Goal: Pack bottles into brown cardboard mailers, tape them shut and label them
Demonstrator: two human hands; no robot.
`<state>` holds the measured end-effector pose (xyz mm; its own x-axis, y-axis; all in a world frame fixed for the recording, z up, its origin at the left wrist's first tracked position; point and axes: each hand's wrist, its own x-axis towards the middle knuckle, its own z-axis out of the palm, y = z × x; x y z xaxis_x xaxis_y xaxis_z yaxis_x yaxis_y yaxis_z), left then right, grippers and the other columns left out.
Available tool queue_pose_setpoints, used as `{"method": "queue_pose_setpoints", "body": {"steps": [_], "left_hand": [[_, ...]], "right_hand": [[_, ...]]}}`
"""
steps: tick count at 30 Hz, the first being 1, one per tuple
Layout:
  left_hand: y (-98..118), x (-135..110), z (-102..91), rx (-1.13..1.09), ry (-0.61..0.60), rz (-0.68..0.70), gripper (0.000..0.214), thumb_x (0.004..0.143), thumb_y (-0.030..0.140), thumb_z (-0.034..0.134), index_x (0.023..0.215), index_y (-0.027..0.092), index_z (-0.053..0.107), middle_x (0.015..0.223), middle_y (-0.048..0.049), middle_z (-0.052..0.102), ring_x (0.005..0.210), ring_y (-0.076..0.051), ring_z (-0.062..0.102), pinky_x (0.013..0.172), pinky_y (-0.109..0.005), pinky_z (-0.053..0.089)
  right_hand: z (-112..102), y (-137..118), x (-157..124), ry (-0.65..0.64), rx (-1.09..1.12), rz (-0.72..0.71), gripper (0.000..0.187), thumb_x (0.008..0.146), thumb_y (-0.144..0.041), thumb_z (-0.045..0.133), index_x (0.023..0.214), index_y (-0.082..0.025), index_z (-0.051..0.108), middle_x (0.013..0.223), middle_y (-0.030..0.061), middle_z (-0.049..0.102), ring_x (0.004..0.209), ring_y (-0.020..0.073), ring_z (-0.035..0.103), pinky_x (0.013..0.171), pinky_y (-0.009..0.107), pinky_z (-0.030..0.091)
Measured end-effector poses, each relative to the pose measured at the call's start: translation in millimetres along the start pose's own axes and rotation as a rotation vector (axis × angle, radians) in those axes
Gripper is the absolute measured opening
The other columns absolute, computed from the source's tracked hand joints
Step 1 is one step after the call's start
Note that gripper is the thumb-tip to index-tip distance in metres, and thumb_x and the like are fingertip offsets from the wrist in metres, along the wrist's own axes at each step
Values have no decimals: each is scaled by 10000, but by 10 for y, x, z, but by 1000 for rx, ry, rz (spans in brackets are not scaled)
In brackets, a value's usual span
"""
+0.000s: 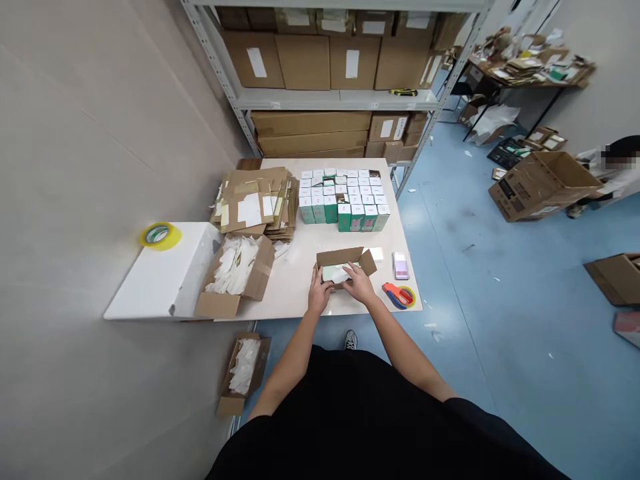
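Observation:
A small open cardboard box [340, 257] sits near the table's front edge, its flaps raised. Inside lie a pale green item [329, 273] and a piece of white paper [341, 274]. My left hand [319, 293] grips the box at its near left corner, fingers bent round the wall. Over the right part of the box, my right hand [359, 283] has its fingers closed on the white paper, thumb close to the near rim. A white piece [376, 254] lies just behind the right flap, partly hidden by it.
Rows of green-and-white boxes [345, 197] stand at the back of the table. Flattened cardboard [247, 203] is piled left, behind a carton of white paper [235, 267]. An orange-and-blue tape dispenser [399, 295] and a purple-and-white stack [401, 265] lie right. Shelving [330, 100] rises behind.

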<state>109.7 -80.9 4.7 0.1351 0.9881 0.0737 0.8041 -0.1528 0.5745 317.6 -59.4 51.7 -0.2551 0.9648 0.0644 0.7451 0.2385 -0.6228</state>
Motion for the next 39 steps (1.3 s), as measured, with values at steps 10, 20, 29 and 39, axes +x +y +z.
{"method": "queue_pose_setpoints", "body": {"steps": [10,20,29,39], "left_hand": [[-255,409,42,103,-218,-105,176,849,214,751,1013,237,812,1722,-56,312,1613,-430,150,1268,-636,271],[-826,233,-62,-335,-3,-616,842,899,353,691,1638,195,319,1427,-147,659,1334,-278,618,1119,-406,493],[-779,192,46,-122,-400,-52,868,745,274,835,1546,222,505,1742,-139,249,1571,-381,321,1216,-488,406],[-988,249,55,-99,-415,36,693,867,275,723,1530,203,535,1737,-119,278,1514,-353,419,1229,-466,379]], "right_hand": [[-24,332,-193,123,77,105,558,906,-297,661,1457,-224,611,1596,143,496,1485,328,453,1210,536,432],[102,485,-218,291,145,373,647,907,-353,608,1519,-167,511,1553,173,544,1471,327,486,1210,534,423],[360,472,-243,260,206,605,749,855,-429,659,1542,-175,502,1557,167,557,1451,351,524,1193,538,430],[499,373,-347,-81,188,430,793,751,-403,834,1491,-243,598,1649,119,453,1474,321,508,1207,481,435]]}}
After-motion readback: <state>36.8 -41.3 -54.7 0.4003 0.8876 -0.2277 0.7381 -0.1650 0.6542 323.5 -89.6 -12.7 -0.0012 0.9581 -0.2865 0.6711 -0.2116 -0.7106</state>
